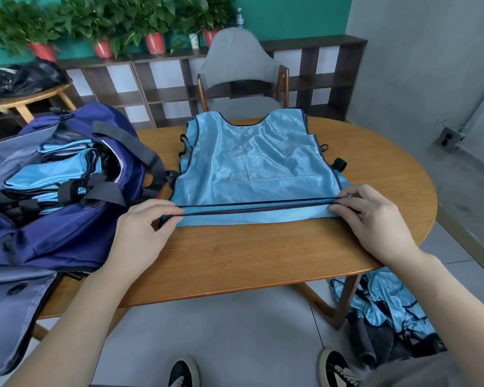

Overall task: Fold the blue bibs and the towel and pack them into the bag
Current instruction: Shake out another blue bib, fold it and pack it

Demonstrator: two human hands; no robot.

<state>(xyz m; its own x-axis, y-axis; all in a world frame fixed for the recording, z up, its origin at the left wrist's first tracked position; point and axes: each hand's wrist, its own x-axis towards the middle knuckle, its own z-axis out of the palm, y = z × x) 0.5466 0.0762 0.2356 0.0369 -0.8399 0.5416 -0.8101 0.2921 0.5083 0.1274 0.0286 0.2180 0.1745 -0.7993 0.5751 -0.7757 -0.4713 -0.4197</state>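
I see left hand (140, 227) and right hand (375, 219) pinching bib (252, 163) hem; open bag (67, 191) just left, chair (241, 71) behind table (235, 261).

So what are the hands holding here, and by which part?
Both hold the blue bib spread on the table: the left hand pinches its bottom hem's left corner, the right hand the right corner.

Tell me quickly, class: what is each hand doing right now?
Left hand: pinching the hem of the blue bib at its left corner.
Right hand: fingers pinching the same hem at its right corner.
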